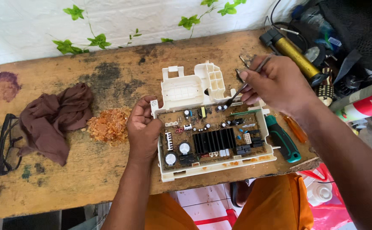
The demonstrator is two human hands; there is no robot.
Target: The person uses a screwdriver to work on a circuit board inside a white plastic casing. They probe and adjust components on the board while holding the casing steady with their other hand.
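Note:
A brown circuit board (pixel 213 134) with a black heat sink and capacitors lies in a white plastic housing (pixel 181 91) on the wooden table (pixel 109 170). My left hand (pixel 143 127) grips the housing's left edge. My right hand (pixel 275 83) is shut on a thin metal tool (pixel 247 83) whose tip touches the board's upper middle, near the small capacitors.
A brown cloth (pixel 53 119) and black glasses (pixel 4 142) lie at the left, with a pile of orange-brown flakes (pixel 109 125) beside them. A green-handled tool (pixel 284 140) and an orange-handled one (pixel 296 130) rest right of the board. Clutter with a yellow cylinder (pixel 296 53) fills the far right.

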